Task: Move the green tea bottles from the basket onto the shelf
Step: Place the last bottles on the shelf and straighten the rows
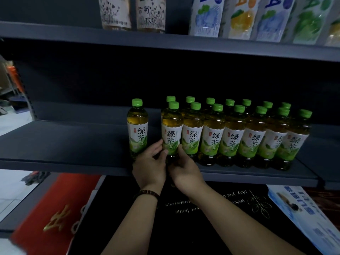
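1. Two bare forearms are reaching up from the bottom edge toward the shelving, and the left one is wearing a dark beaded bracelet [147,193] at the wrist.
2. The left hand [149,162] is curling its fingers round the lower left side of a clear plastic green tea bottle [172,131] with a green cap and a white-and-green label.
3. The right hand [185,168] is gripping the same bottle from the lower right, with its thumb lying against the bottom of the label.
4. That bottle is standing upright near the front edge of the dark grey metal shelf [64,142], at the left end of the front row.
5. A block of matching bottles [231,137] is standing to its right, packed side by side in a front row with a second row behind it.
6. One more matching lone bottle [138,129] is standing upright to the left, with a clear gap separating it from the held one.
7. On the upper shelf [165,43], pale illustrated drink bottles [207,17] are standing in a line, with only their lower parts showing.
8. Below the shelf, a black mat with pale lettering [211,218] is lying between a red mat with a gold character [55,208] on the left and a blue-and-white printed sheet [303,208] on the right.
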The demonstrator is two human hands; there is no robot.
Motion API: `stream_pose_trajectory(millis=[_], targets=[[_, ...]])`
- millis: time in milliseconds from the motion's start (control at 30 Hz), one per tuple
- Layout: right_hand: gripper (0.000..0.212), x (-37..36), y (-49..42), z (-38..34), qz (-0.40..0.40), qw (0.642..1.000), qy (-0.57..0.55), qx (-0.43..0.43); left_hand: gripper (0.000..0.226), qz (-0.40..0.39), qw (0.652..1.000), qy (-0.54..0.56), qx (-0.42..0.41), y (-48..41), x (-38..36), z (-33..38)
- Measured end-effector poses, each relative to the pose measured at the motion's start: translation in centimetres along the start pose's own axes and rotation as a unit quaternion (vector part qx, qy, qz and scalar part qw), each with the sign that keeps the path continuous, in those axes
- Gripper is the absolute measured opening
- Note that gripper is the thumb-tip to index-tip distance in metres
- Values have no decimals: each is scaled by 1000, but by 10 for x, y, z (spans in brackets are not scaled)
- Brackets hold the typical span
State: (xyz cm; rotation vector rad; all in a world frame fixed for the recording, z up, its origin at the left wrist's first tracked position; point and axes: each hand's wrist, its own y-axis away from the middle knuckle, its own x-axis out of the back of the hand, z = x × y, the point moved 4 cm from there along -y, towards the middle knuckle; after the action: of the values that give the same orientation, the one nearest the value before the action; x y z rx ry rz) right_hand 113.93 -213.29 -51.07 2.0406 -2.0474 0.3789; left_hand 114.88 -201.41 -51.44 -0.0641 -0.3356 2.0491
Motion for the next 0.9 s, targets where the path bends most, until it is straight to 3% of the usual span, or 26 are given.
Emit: stream_pose_trajectory(millis=[100,200,300,367,467,533,633,767,900], targets=[[77,0,0,3,-8,1000,-3,-11,36,-3,1000,-10,-2,-2,-1,0],[59,5,10,-1,-1,1000,23,10,25,11,999,-18,-28,-4,7,4],[36,0,17,-1,50,998,41,12,15,108,991,-54,-54,-14,31,7],[31,-16,17,-4,36,999,22,7,26,155,985,-54,-55,-27,48,-1],[50,-44,9,-15,-56,998,-31,-21,72,53,998,-37,19,-45,59,-17],[75,-58,-1,-19,-82,994,-51,-56,84,-23,999,-12,44,-50,60,-20],[87,-69,-12,-21,-91,992,-47,-73,75,-77,996,-27,40,-53,61,-19],[84,-73,-12,-22,-109,989,-59,-81,52,-127,989,-70,13,-54,58,-18],[82,-75,-12,-10,-73,996,-37,-33,41,-170,983,-76,-2,-55,58,-19]])
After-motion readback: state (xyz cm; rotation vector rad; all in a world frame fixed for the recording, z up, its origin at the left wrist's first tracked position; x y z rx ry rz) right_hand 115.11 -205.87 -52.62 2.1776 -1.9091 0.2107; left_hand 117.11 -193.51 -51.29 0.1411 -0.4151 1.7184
